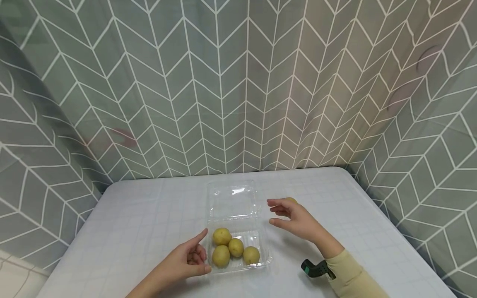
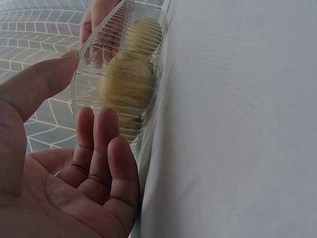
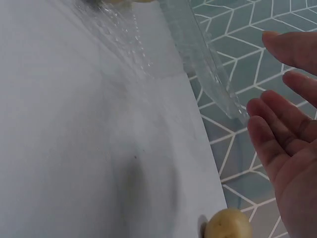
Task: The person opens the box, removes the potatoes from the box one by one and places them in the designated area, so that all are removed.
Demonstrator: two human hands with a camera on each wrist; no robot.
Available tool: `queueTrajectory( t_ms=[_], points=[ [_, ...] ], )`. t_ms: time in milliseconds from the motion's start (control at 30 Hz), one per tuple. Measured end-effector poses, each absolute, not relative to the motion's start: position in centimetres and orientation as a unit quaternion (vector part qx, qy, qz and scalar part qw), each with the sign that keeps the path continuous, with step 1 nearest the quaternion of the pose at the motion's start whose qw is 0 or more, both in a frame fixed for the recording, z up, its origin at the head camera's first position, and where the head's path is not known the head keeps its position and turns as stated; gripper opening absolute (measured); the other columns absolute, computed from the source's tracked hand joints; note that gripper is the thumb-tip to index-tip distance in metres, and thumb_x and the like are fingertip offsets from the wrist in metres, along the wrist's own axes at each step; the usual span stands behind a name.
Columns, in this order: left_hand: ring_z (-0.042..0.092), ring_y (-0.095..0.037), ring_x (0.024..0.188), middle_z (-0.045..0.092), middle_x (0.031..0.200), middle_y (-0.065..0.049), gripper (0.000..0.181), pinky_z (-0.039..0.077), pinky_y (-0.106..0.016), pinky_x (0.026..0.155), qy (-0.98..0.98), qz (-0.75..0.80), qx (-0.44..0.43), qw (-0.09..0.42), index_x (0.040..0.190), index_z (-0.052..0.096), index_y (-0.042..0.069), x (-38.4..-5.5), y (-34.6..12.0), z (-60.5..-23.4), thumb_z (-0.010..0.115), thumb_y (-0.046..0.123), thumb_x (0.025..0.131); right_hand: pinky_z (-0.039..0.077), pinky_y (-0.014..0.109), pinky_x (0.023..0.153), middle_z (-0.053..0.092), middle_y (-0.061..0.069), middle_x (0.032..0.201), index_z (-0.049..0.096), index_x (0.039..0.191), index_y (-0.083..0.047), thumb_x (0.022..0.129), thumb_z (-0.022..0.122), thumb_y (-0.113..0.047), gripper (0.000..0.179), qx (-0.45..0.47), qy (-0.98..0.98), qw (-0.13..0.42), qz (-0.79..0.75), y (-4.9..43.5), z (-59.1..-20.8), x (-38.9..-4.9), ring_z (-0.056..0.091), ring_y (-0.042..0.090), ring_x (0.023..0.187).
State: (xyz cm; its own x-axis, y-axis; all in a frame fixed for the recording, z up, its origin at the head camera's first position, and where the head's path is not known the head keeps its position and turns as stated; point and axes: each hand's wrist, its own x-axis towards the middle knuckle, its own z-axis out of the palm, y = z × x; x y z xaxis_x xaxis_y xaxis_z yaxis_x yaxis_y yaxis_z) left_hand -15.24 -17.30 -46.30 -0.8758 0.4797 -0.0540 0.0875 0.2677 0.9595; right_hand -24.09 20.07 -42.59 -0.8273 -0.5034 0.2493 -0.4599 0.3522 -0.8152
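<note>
A clear plastic clamshell box (image 1: 238,223) lies on the table with its lid folded back. Several yellow potatoes (image 1: 236,247) sit in its near half, and they show through the ribbed wall as a potato (image 2: 130,82) in the left wrist view. At the box's left side is my left hand (image 1: 188,258), its fingers loosely bent by the wall; whether they touch it I cannot tell. My right hand (image 1: 294,218) hovers right of the lid, holding nothing, with relaxed fingers. Beyond it another potato (image 3: 229,224) lies on the table, mostly hidden in the head view.
A white cloth covers the table (image 1: 149,215). Patterned grey-green curtains (image 1: 231,103) hang behind it and along both sides. A black band (image 1: 316,269) is strapped on the right wrist, below a pale yellow sleeve (image 1: 354,275).
</note>
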Motion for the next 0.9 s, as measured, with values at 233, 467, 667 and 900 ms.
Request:
queueTrajectory(
  t_ms=[233,467,667,900],
  points=[
    [0.061,-0.017,0.081,0.058,0.097,-0.009,0.096,0.053,-0.027,0.070,0.778,0.577,0.182,0.170,0.155,0.019,-0.003,-15.3,-17.3,-46.3,0.080,0.018,0.084,0.046,0.035,0.099,0.059,0.008,0.133,0.056,0.134,0.000,0.090,0.075,-0.019,0.051,-0.336,0.805,0.054,-0.485,19.0,-42.8,-23.9,0.058,0.027,0.119],
    [0.060,-0.015,0.081,0.057,0.097,-0.009,0.096,0.053,-0.026,0.070,0.776,0.578,0.189,0.166,0.155,0.019,-0.004,-15.3,-17.3,-46.5,0.080,0.017,0.083,0.047,0.038,0.098,0.061,0.015,0.128,0.058,0.131,0.001,0.090,0.074,-0.016,0.047,-0.376,0.788,0.080,-0.482,17.9,-42.8,-23.6,0.060,0.029,0.116],
    [0.060,-0.013,0.080,0.057,0.097,-0.009,0.096,0.054,-0.026,0.070,0.777,0.576,0.190,0.169,0.155,0.019,-0.003,-15.3,-17.3,-46.5,0.080,0.017,0.084,0.048,0.040,0.097,0.062,0.018,0.126,0.061,0.128,0.000,0.090,0.075,-0.017,0.044,-0.414,0.774,0.094,-0.469,17.2,-42.8,-23.5,0.061,0.031,0.114],
    [0.060,-0.014,0.080,0.057,0.097,-0.009,0.095,0.054,-0.025,0.071,0.773,0.580,0.189,0.173,0.155,0.019,-0.003,-15.2,-17.4,-46.5,0.079,0.016,0.085,0.047,0.041,0.098,0.060,0.019,0.127,0.060,0.130,-0.002,0.090,0.075,-0.015,0.045,-0.464,0.749,0.136,-0.453,16.5,-43.0,-23.8,0.059,0.025,0.117]
  ],
)
